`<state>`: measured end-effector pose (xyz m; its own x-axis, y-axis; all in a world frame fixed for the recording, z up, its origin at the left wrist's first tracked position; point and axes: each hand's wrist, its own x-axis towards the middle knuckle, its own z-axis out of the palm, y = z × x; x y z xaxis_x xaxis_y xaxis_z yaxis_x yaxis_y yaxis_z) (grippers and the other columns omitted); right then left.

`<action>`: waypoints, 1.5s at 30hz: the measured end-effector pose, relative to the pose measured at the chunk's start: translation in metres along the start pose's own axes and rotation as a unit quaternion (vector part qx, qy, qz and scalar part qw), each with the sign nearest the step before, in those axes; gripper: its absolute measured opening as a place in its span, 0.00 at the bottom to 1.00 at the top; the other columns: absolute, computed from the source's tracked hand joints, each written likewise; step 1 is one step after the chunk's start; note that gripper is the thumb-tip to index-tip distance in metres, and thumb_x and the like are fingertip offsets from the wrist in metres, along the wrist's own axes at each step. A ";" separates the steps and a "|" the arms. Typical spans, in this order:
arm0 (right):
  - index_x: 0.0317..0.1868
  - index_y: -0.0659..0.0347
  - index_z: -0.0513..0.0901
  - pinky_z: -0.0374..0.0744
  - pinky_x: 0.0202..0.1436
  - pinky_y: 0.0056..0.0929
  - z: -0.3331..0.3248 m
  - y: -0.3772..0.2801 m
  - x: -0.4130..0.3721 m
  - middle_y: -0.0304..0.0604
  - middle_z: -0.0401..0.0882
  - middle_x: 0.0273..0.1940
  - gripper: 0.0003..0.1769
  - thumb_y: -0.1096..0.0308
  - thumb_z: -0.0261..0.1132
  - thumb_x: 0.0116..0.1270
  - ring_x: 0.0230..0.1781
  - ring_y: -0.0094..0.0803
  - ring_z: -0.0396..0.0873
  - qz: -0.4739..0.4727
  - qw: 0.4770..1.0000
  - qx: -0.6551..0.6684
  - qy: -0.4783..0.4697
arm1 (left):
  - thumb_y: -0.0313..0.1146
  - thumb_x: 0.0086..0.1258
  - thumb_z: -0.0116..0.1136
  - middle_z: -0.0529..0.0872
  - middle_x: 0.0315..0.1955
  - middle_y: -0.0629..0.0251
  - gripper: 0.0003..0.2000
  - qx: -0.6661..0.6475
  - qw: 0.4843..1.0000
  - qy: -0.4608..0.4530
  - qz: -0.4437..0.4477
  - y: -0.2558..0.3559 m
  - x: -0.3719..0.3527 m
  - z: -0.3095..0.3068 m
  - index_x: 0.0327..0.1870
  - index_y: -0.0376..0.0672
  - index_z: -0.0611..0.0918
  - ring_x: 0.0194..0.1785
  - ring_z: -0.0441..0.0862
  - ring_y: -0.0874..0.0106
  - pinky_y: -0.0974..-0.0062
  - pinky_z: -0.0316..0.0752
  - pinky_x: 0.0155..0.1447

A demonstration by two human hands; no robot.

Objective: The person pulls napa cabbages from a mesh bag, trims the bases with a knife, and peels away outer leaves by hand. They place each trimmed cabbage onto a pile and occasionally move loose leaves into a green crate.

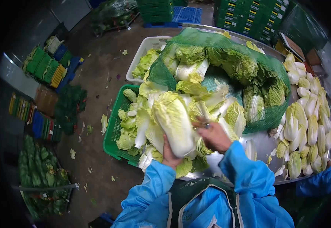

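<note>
My left hand point(171, 155) is closed around the lower end of a napa cabbage point(172, 119), pale yellow-green at the top and white at the base. The head stands tilted over a heap of loose outer leaves. Just right of the cabbage is my right hand point(215, 136), its fingers curled and slightly blurred. A small shiny metal bit shows at those fingers, but I cannot tell what it belongs to. Beneath and to the left, a green crate point(112, 146) is full of torn leaves. Behind the hands, a green mesh sack point(274, 78) lies with its mouth apart, several untrimmed cabbages inside.
Trimmed cabbages point(312, 125) are piled along the right of the metal table point(264, 146). A white crate point(139, 57) with leaves stands behind the green one. Scattered leaves dot the floor point(97, 98). Stacked green crates point(245, 17) stand at the back; filled sacks point(42, 178) lie at left.
</note>
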<state>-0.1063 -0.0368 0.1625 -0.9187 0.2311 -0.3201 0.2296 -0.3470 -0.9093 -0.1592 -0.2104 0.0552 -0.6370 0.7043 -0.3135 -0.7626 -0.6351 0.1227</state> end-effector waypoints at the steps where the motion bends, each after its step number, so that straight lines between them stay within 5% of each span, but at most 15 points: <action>1: 0.58 0.74 0.69 0.77 0.46 0.27 0.007 -0.003 0.002 0.51 0.79 0.46 0.35 0.61 0.71 0.56 0.42 0.29 0.78 0.018 0.999 -0.048 -0.018 | 0.61 0.61 0.55 0.71 0.61 0.57 0.35 0.081 0.997 0.015 0.004 -0.001 0.004 0.006 0.65 0.50 0.66 0.62 0.69 0.64 0.56 0.64 0.65; 6: 0.53 0.72 0.73 0.77 0.40 0.21 0.002 -0.001 0.001 0.44 0.81 0.40 0.31 0.60 0.73 0.55 0.37 0.24 0.78 0.054 0.998 -0.030 -0.012 | 0.40 0.69 0.56 0.65 0.64 0.59 0.33 0.350 0.930 0.068 0.085 0.017 -0.009 0.055 0.71 0.47 0.53 0.65 0.65 0.63 0.62 0.63 0.67; 12: 0.61 0.71 0.69 0.75 0.43 0.19 0.014 0.005 0.001 0.40 0.80 0.39 0.34 0.62 0.71 0.58 0.39 0.22 0.77 0.054 0.997 -0.056 -0.027 | 0.30 0.52 0.70 0.67 0.59 0.59 0.46 0.346 0.926 0.061 0.139 0.004 -0.019 0.051 0.70 0.47 0.50 0.62 0.67 0.63 0.65 0.65 0.66; 16: 0.56 0.69 0.75 0.74 0.35 0.22 0.025 0.016 0.007 0.41 0.80 0.36 0.27 0.63 0.69 0.60 0.30 0.22 0.74 -0.069 0.996 -0.055 0.020 | 0.37 0.53 0.70 0.70 0.57 0.60 0.43 0.313 0.940 0.023 0.135 0.005 -0.012 0.041 0.68 0.44 0.56 0.60 0.71 0.63 0.65 0.68 0.64; 18: 0.51 0.68 0.78 0.72 0.32 0.25 0.027 0.025 0.011 0.45 0.80 0.33 0.22 0.65 0.69 0.59 0.26 0.26 0.73 -0.244 0.935 -0.241 0.084 | 0.42 0.53 0.71 0.72 0.57 0.60 0.42 0.286 0.951 0.008 0.121 0.005 -0.005 0.036 0.67 0.42 0.59 0.60 0.72 0.64 0.64 0.70 0.63; 29: 0.53 0.70 0.76 0.74 0.32 0.23 0.035 0.010 0.003 0.42 0.78 0.26 0.23 0.69 0.66 0.58 0.27 0.22 0.74 -0.176 0.975 -0.133 0.034 | 0.39 0.55 0.67 0.70 0.58 0.58 0.42 0.258 0.952 0.001 0.165 0.011 -0.002 0.012 0.68 0.42 0.55 0.59 0.72 0.62 0.63 0.69 0.63; 32: 0.53 0.70 0.75 0.76 0.34 0.26 0.028 0.015 0.008 0.46 0.80 0.27 0.23 0.69 0.64 0.57 0.27 0.27 0.78 -0.182 0.949 -0.253 0.046 | 0.41 0.54 0.67 0.70 0.58 0.58 0.42 0.270 0.951 0.005 0.150 0.013 -0.003 0.006 0.68 0.42 0.56 0.59 0.72 0.62 0.63 0.70 0.62; 35: 0.54 0.71 0.74 0.69 0.29 0.21 0.015 0.024 0.017 0.33 0.73 0.26 0.23 0.74 0.62 0.57 0.25 0.19 0.68 -0.166 0.913 -0.369 0.055 | 0.46 0.53 0.68 0.69 0.60 0.57 0.44 0.263 0.957 -0.014 0.124 0.016 -0.003 -0.012 0.69 0.44 0.56 0.61 0.70 0.60 0.61 0.68 0.64; 36: 0.52 0.71 0.75 0.73 0.32 0.29 -0.001 0.048 0.034 0.44 0.77 0.28 0.23 0.71 0.62 0.55 0.27 0.30 0.74 -0.142 0.934 -0.321 0.075 | 0.46 0.53 0.68 0.69 0.60 0.57 0.44 0.263 0.957 -0.014 0.123 0.016 -0.005 -0.011 0.69 0.44 0.56 0.61 0.70 0.60 0.61 0.68 0.64; 37: 0.50 0.70 0.75 0.77 0.35 0.38 -0.016 0.064 0.044 0.55 0.80 0.30 0.23 0.68 0.62 0.53 0.28 0.42 0.80 -0.117 0.951 -0.271 0.094 | 0.50 0.52 0.67 0.68 0.62 0.56 0.45 0.167 0.979 -0.079 0.086 0.016 -0.008 -0.002 0.69 0.44 0.56 0.62 0.68 0.58 0.58 0.67 0.64; 40: 0.50 0.70 0.75 0.76 0.31 0.36 -0.056 0.073 0.050 0.50 0.80 0.27 0.25 0.62 0.64 0.55 0.25 0.39 0.78 -0.159 0.883 -0.410 0.164 | 0.62 0.50 0.63 0.64 0.65 0.56 0.49 0.021 0.968 -0.249 -0.018 0.025 -0.016 0.052 0.70 0.46 0.57 0.66 0.64 0.55 0.52 0.63 0.66; 41: 0.50 0.70 0.75 0.76 0.31 0.36 -0.047 0.057 0.047 0.50 0.80 0.27 0.25 0.62 0.64 0.55 0.25 0.39 0.78 -0.164 0.883 -0.410 0.159 | 0.64 0.52 0.59 0.64 0.65 0.57 0.46 0.266 0.947 -0.181 0.027 0.028 -0.017 0.073 0.69 0.47 0.58 0.66 0.64 0.56 0.52 0.63 0.66; 42: 0.50 0.69 0.75 0.75 0.28 0.33 -0.039 0.041 0.037 0.47 0.79 0.26 0.27 0.58 0.65 0.56 0.22 0.35 0.77 -0.125 0.931 -0.315 0.138 | 0.66 0.55 0.54 0.65 0.65 0.58 0.45 0.491 0.863 -0.095 0.066 0.028 -0.019 0.081 0.69 0.47 0.59 0.67 0.64 0.56 0.53 0.63 0.67; 43: 0.50 0.68 0.76 0.74 0.25 0.29 -0.028 0.025 0.025 0.44 0.78 0.25 0.28 0.53 0.66 0.57 0.20 0.31 0.75 -0.082 0.966 -0.214 0.118 | 0.64 0.63 0.47 0.67 0.64 0.59 0.39 0.057 0.995 -0.083 0.022 0.022 -0.014 0.065 0.69 0.47 0.60 0.66 0.66 0.59 0.58 0.61 0.69; 45: 0.49 0.68 0.76 0.72 0.23 0.25 -0.008 0.001 0.009 0.41 0.77 0.24 0.29 0.50 0.66 0.57 0.19 0.26 0.73 0.026 0.987 -0.154 0.035 | 0.64 0.64 0.45 0.68 0.63 0.59 0.38 0.090 0.989 -0.105 0.047 0.012 -0.009 0.039 0.69 0.47 0.60 0.65 0.67 0.60 0.60 0.61 0.69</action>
<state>-0.1121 -0.0272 0.1564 -0.8814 0.2863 -0.3756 0.3721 -0.0689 -0.9256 -0.1673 -0.2123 0.0963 -0.7014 0.7068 -0.0921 -0.6941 -0.6478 0.3139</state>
